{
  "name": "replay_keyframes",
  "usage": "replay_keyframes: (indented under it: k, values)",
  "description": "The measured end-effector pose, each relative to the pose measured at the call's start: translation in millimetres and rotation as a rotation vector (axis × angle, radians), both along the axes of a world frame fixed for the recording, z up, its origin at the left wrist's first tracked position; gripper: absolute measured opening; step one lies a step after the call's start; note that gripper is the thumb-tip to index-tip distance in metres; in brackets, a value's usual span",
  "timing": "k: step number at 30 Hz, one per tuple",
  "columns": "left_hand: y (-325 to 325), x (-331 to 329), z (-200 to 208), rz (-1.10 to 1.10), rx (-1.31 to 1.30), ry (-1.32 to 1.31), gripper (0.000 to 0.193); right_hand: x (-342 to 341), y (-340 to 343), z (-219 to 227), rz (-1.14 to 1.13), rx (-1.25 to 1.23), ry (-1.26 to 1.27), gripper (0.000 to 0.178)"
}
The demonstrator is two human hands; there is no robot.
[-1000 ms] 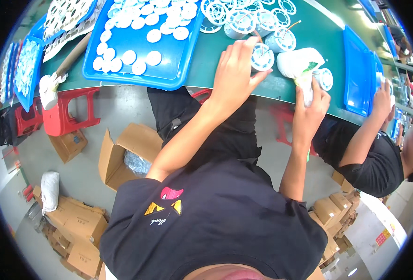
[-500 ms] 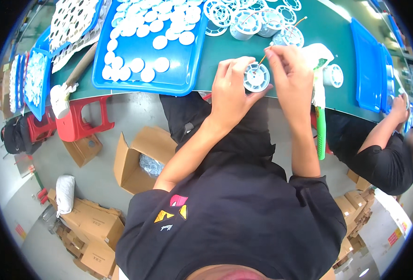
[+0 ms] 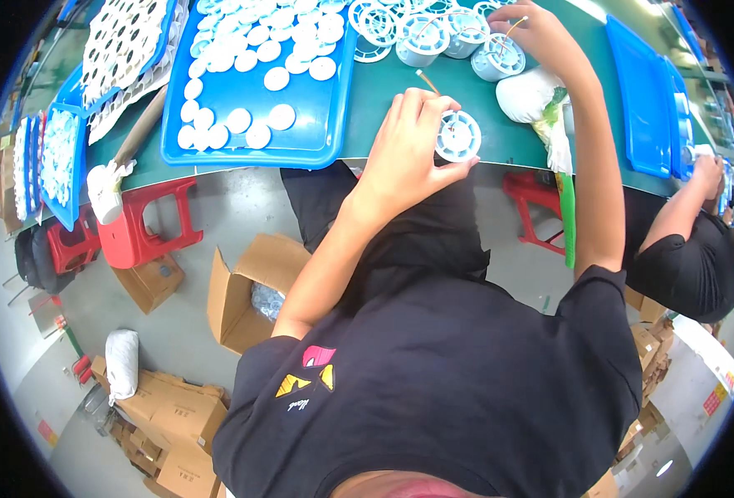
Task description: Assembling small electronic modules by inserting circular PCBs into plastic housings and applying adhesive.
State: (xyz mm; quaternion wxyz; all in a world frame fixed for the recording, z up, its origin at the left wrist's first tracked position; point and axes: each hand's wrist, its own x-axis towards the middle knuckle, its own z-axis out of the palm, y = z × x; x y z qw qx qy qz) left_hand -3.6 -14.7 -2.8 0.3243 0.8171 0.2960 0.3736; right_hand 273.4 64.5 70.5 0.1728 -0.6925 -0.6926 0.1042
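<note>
Gripping 1 spool (image 3: 458,136) from its left, left hand (image 3: 407,156) curls; right hand (image 3: 540,33), can't tell.

Black short-sleeved T-shirt (image 3: 442,382), pink and yellow chest motif (image 3: 318,357), small white script (image 3: 298,406) beneath, black trousers (image 3: 417,236), bare hands (image 3: 408,149)

Factory workshop; green workbench (image 3: 375,104); blue tray (image 3: 317,129) of white discs (image 3: 281,116); stacked cardboard cartons (image 3: 186,413); co-worker (image 3: 689,278) alongside
</note>
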Motion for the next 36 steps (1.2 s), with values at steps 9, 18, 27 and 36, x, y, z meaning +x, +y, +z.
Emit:
replay_keyframes:
  k: [9, 18, 27, 36]
  values:
    - [-7.2, -2.9, -6.8, 0.095, -0.003, -0.008, 0.068, 6.2, 29.8, -21.6, 0.065, 0.062, -0.17, 0.033]
    - [9.3, -4.2, -3.7, 0.041, -0.042, -0.036, 0.072, 12.7, -52.1, 49.0, -0.121, 0.308, 0.34, 0.054]
    - [5.2, -5.1, -5.1, 0.067, -0.112, -0.029, 0.068, -93.6, -111.6, 21.8, 0.294, -0.055, 0.179, 0.06]
    - [-0.5, -5.8, -9.1, 0.128, -0.037, -0.009, 0.076, -102.9, -109.3, 20.7, 0.342, -0.052, 0.208, 0.057]
